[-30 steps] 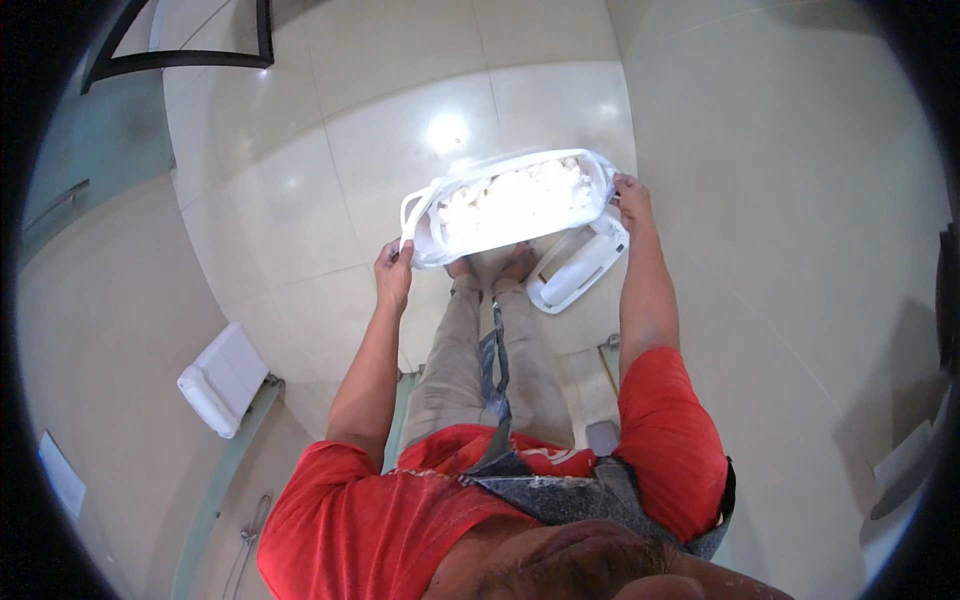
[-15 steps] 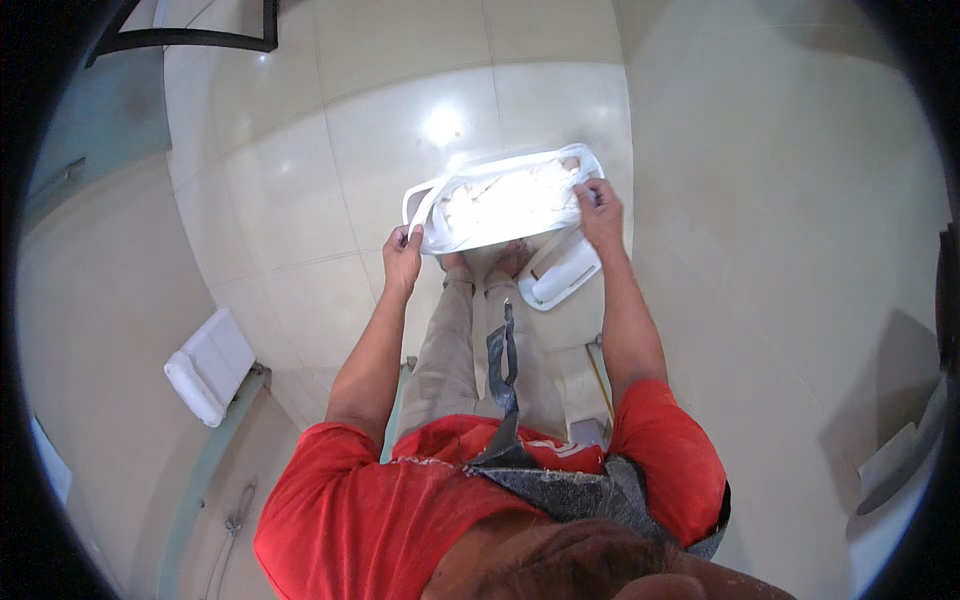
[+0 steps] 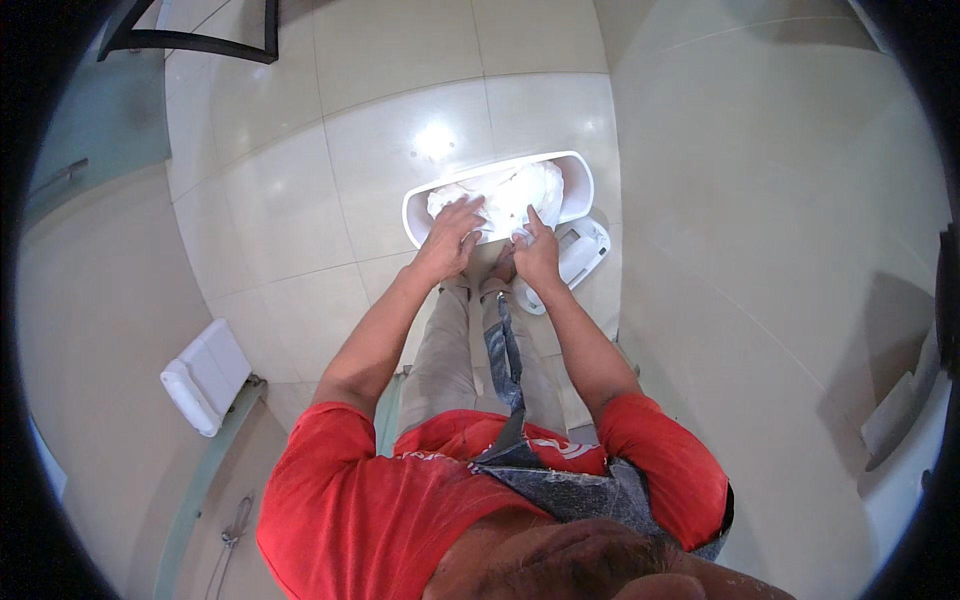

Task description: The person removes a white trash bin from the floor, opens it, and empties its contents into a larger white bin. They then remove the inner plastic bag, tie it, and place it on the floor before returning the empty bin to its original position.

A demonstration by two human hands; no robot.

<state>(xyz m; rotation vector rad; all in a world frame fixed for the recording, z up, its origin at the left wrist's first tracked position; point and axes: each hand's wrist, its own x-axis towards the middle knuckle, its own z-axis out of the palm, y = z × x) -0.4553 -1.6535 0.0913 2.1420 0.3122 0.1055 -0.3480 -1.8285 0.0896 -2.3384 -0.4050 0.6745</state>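
A long white waste bin [image 3: 577, 185] with rounded ends stands on the floor in front of my feet. Inside it lies a crumpled white plastic bag [image 3: 540, 188], bunched together and away from the rim at both ends. My left hand [image 3: 452, 238] reaches over the near rim, its fingers spread on the left part of the bag. My right hand [image 3: 538, 250] is at the near rim too, farther right, with the thumb and fingers pinching the bag's edge and the index finger stretched forward. Glare hides what the bag contains.
A white bin lid [image 3: 582, 255] with an opening lies on the floor right of my feet. At the left, a white box-shaped fixture [image 3: 207, 375] sits by a glass edge. A black frame [image 3: 200, 40] stands far left, and a smooth wall [image 3: 760, 200] rises on the right.
Both hands have moved inward from the bin's two ends. The bag's edge has come off the rim and is gathered inside. The bin has swung slightly, showing more of the lid.
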